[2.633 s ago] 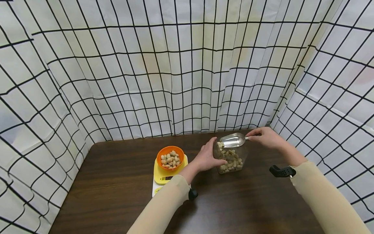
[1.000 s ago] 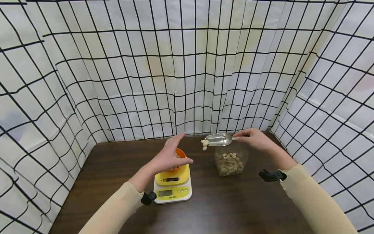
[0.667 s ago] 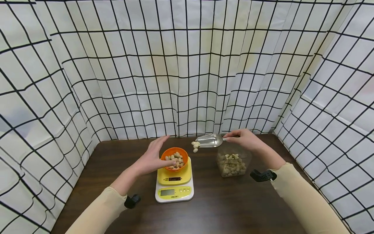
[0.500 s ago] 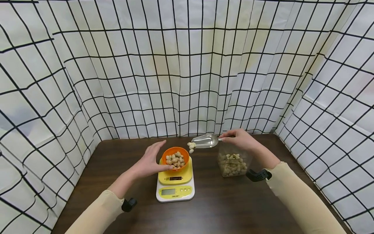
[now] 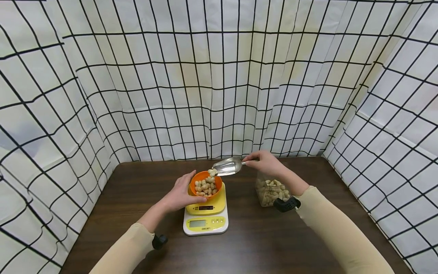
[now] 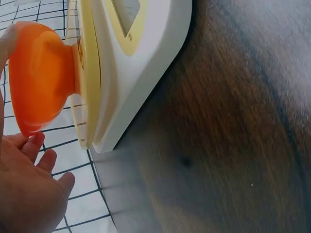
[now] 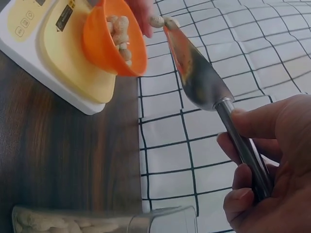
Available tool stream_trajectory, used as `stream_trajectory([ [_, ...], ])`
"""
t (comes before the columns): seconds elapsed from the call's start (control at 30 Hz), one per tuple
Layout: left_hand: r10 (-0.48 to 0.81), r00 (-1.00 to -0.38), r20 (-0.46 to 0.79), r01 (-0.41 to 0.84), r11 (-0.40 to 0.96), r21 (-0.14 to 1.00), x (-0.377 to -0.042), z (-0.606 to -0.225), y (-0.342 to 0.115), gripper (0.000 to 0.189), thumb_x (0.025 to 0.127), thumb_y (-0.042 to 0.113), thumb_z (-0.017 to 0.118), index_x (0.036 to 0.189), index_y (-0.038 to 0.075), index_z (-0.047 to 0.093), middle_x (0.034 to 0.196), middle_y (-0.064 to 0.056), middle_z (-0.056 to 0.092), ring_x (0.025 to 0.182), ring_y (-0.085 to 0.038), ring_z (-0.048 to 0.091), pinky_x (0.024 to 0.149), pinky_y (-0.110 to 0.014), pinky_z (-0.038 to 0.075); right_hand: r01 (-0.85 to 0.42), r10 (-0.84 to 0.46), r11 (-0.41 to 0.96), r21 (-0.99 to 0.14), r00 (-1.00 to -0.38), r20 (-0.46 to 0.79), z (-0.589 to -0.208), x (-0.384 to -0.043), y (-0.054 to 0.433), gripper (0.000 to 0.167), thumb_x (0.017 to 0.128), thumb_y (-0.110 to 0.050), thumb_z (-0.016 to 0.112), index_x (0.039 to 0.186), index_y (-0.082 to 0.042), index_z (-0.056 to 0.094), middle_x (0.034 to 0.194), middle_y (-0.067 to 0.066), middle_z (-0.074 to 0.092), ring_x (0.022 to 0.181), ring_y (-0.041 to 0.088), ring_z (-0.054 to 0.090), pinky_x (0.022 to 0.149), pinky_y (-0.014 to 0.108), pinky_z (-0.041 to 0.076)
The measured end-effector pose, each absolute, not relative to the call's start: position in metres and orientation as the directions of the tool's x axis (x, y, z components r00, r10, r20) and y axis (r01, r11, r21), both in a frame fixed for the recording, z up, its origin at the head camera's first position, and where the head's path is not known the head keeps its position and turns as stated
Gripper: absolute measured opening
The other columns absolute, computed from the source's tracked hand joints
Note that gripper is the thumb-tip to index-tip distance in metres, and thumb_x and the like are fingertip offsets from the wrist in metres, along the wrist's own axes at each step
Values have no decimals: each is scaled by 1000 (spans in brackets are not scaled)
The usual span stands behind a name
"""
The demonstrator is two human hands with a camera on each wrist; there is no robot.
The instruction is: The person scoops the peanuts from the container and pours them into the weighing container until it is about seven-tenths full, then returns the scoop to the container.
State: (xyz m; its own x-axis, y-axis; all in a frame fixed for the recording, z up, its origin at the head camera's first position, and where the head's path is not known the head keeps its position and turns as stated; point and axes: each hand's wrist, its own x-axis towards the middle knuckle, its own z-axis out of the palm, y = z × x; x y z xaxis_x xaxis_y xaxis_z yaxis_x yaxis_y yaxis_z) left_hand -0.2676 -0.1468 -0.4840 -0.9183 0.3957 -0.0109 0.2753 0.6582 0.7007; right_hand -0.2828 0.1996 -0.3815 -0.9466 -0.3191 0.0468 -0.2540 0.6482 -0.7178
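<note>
On a yellow and white kitchen scale (image 5: 206, 224) sits an orange bowl (image 5: 219, 187) of unshelled peanuts (image 5: 204, 187). My left hand (image 5: 181, 194) holds the bowl from its left side, thumb at the near side and fingertips at the far rim, as the left wrist view (image 6: 29, 189) shows. My right hand (image 5: 265, 164) grips the handle of a metal scoop (image 5: 228, 167). The scoop tilts down to the left, its mouth over the bowl's right rim. Peanuts (image 7: 164, 22) hang at the scoop's lip in the right wrist view.
A clear plastic container (image 5: 261, 195) with many peanuts stands right of the scale, partly behind my right forearm. Dark wooden table (image 5: 253, 243) lies underneath. White curtains with a black grid (image 5: 219, 95) enclose the back and sides.
My left hand has left the clear container and come to the bowl. The scoop has come out of the container and moved left with peanuts to the bowl's rim.
</note>
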Motion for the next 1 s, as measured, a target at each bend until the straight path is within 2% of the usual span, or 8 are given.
stream_trajectory([
  [0.27,384,-923,-32,249,659,709,-268,-483,-143,113,78,58,83,162,12,23,162,-17,27,146,-38,22,110,-67,32,-379,-337,692,-614,-922,190,-382,-283,189,20,102,-18,65,116,-12,77,119,7,68,112,27,63,90,45,53],
  [0.4,382,-924,-29,250,658,711,-268,-483,-144,113,78,57,83,162,10,24,161,-17,28,145,-38,24,110,-66,33,-449,-349,732,-513,-893,283,-381,-282,185,17,99,-16,69,113,-14,79,107,2,68,105,24,57,91,44,46],
  [0.5,381,-924,-30,250,661,708,-268,-484,-144,114,78,59,83,162,11,24,161,-17,28,145,-38,24,110,-67,33,-466,-350,746,-476,-882,315,-380,-282,183,15,98,-16,72,110,-16,80,103,-1,66,103,24,52,92,45,41],
  [0.73,379,-925,-34,245,660,710,-267,-483,-145,114,77,60,83,162,13,24,161,-17,28,145,-38,24,110,-66,33,-477,-352,730,-490,-876,330,-381,-281,182,15,97,-14,73,109,-16,81,101,-1,65,103,24,49,91,44,38],
  [1.0,381,-924,-36,245,660,710,-267,-483,-145,113,78,59,83,162,11,24,161,-17,28,145,-38,24,110,-66,33,-475,-365,716,-511,-879,305,-383,-278,179,17,98,-17,71,112,-15,80,96,-3,63,93,20,55,78,39,46],
])
